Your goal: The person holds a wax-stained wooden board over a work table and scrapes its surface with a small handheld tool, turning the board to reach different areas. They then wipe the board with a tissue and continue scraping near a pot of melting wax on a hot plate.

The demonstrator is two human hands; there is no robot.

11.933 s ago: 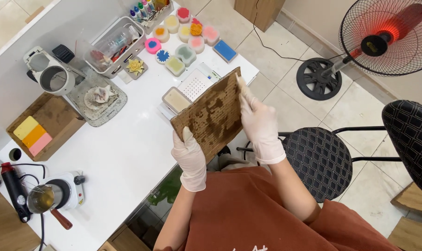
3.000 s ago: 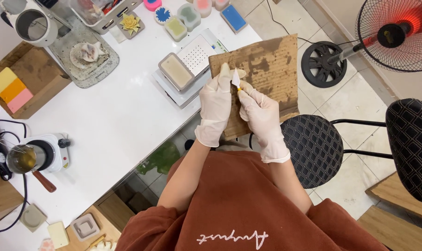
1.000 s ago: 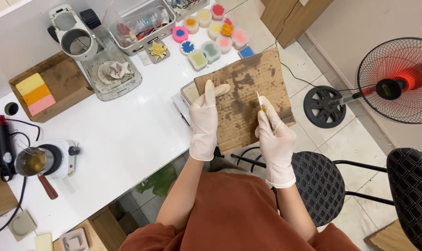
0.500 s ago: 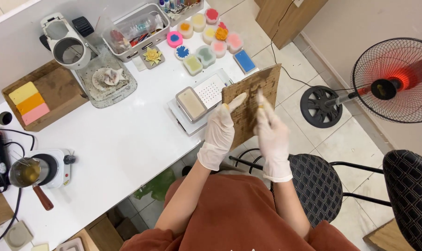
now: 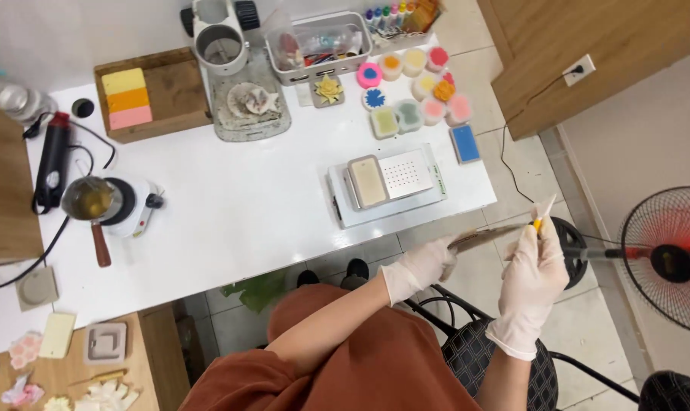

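A thin brown board (image 5: 488,236) is seen almost edge-on off the desk's (image 5: 246,213) 4 o'clock corner, above the floor; its left end is gripped by the gloved left hand (image 5: 425,266), closed around it. The gloved right hand (image 5: 534,270) is closed on a small blade-like tool (image 5: 543,213) with an orange collar, held at the board's right end; whether the tip touches the board cannot be told. On the desk, at 12 o'clock from the board, a white tray (image 5: 387,186) is set, bearing a pale rectangular block in a grey mould and a dotted white plate. At 1 o'clock from the tray a flat blue rectangular package (image 5: 464,143) lies at the desk edge, and beyond it round tubs (image 5: 413,91) of pink, yellow, orange and green are clustered. A clear bin (image 5: 318,46) of small items, its contents hard to make out, is placed at the far edge, with little coloured bottles at its 2 o'clock cut off by the frame. A wooden tray (image 5: 166,91) with yellow, orange and pink bars is seen at 10 o'clock, and a small pot on a white hotplate (image 5: 128,205) at 9 o'clock. A fan (image 5: 668,259) is partly cut off at 3 o'clock
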